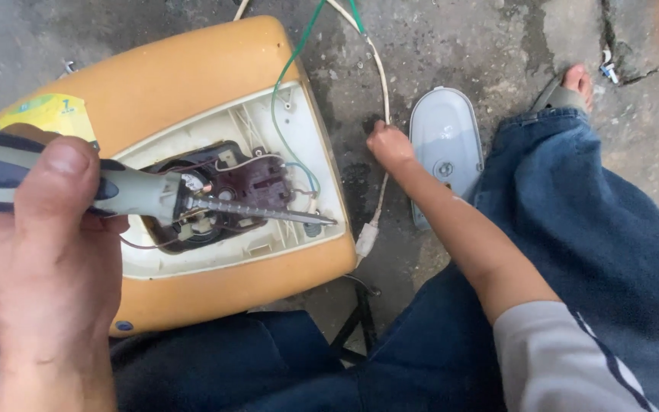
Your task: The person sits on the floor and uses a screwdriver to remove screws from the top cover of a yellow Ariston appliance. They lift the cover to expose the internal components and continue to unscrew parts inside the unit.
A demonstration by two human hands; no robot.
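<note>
The left hand (40,252) fills the near left of the view, fingers and thumb wrapped tight around the blue and grey handle of a screwdriver (162,194). The tool lies nearly level, its metal shaft running right, with the tip at the right edge of the opened base of an orange appliance (215,69). That appliance rests upside down on the person's lap, its cream inner tray (299,130) exposed. In the tray sits a dark maroon switch block (257,183) with thin red and white leads around it, and a green wire (284,76) loops up and out past the far edge. On the far left of the orange shell is a curved yellow label (43,114) with a patch of green and blue.

The right hand (389,146) is well out to the right, closed into a loose fist on the concrete floor (459,38), pinching a white cord (379,72) that runs from the far edge down to a white plug piece (366,240) beside the appliance. Just right of this hand lies a pale grey oval cover plate (445,141) on the floor, next to the blue denim leg (596,229).
</note>
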